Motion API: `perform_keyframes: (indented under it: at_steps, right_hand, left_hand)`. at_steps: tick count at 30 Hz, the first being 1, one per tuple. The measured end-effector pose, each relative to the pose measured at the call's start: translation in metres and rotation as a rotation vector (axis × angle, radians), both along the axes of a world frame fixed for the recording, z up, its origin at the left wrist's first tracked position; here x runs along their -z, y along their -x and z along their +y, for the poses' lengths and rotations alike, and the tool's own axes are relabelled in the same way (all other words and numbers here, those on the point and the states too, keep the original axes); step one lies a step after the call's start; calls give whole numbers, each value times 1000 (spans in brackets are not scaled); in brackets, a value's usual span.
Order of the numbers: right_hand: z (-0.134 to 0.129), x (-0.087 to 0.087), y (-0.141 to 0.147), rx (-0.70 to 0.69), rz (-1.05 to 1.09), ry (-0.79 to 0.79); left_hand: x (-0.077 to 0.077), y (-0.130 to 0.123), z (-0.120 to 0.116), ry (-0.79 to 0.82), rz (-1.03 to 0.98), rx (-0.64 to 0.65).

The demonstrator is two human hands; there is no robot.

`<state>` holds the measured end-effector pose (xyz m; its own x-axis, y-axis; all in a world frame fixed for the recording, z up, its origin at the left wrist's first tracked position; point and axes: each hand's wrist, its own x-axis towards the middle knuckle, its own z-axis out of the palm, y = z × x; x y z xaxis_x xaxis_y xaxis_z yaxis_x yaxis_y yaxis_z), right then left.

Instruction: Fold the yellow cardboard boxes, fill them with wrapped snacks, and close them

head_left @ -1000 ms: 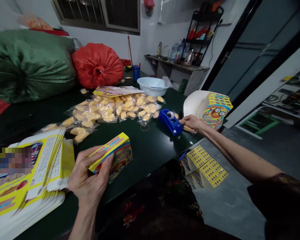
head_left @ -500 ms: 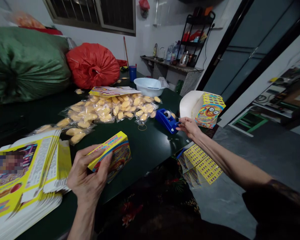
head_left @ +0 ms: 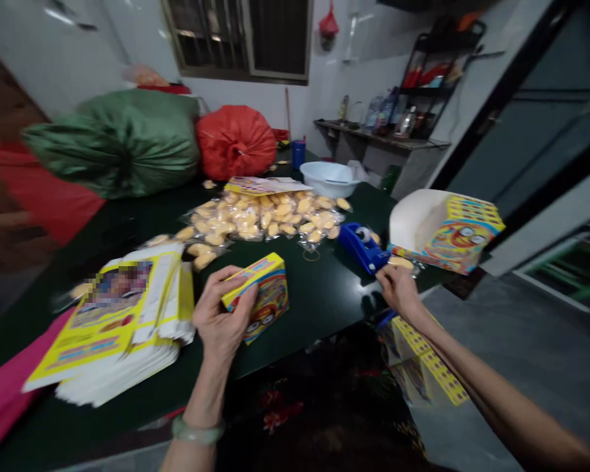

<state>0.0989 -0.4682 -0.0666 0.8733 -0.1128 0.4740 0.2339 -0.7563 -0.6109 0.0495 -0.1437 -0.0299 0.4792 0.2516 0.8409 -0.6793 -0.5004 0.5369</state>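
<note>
My left hand (head_left: 221, 311) is closed round a small yellow and blue printed carton (head_left: 270, 298), held tilted above the dark green table (head_left: 319, 314). At the front end of a blue tape dispenser (head_left: 356, 246) is my right hand (head_left: 399, 288), its thumb and fingers pinched together. Whether tape is between those fingertips is too small to see. A white roll sits in the dispenser. Left of my left hand lies a stack of flat yellow and white cartons (head_left: 111, 314). Beyond the hands are many yellow pieces in clear wrappers (head_left: 275, 216).
A white-backed display box (head_left: 467, 236) of cartons stands at the table's right end. Behind the wrapped pieces are a pale basin (head_left: 327, 180), a blue cup (head_left: 298, 154), a red sack (head_left: 238, 141) and a green sack (head_left: 122, 144). Yellow printed sheets (head_left: 437, 364) lie below the table edge.
The view has swung left, so things appear farther right. My right hand stays pinched at the dispenser's front end. The carton is still in my left hand, its printed front showing more.
</note>
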Motion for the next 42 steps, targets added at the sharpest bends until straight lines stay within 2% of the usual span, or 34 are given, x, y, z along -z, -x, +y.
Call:
perform_keyframes:
  at_steps: [2, 5, 7, 10, 14, 17, 20, 23, 27, 30, 33, 36, 39, 42]
  right_hand:
    - [24, -12, 19, -145, -35, 5]
    - [71, -37, 40, -371, -104, -72]
    - [103, -55, 48, -460, -98, -181]
    - [139, -74, 55, -617, 43, -438]
    - [163, -83, 60, -787, 241, -773]
    - [173, -84, 59, -821, 308, -864]
    - [182, -82, 56, -796, 323, -901]
    - [188, -80, 54, -692, 329, -888]
    - [192, -79, 51, -585, 322, -807]
    - [192, -77, 49, -588, 299, -800]
    - [193, -60, 47, -587, 283, -833]
    - [192, -24, 45, -546, 393, -805]
    - [186, 7, 45, -488, 483, -583]
    - [171, 12, 44, -431, 392, -234]
  left_hand:
    - [0, 1, -1, 32, 20, 29]
    - [-2, 5, -4, 24, 32, 6]
    - [-2, 10, -8, 4, 39, -13]
    - [-1, 15, -11, 27, 65, -11]
    - [3, 17, -13, 66, 125, -29]
    - [5, 17, -14, 75, 143, -25]
    - [5, 17, -14, 51, 134, -44]
    - [-1, 19, -10, -20, 99, -63]
    - [-15, 20, 1, -259, 70, 18]
    - [-23, 19, 7, -383, 119, 81]
    - [-26, 17, 10, -370, 154, 101]
    - [-24, 12, 12, -329, 138, 97]
    - [-23, 8, 10, -298, 132, 27]
    - [-24, 10, 1, -256, 109, -90]
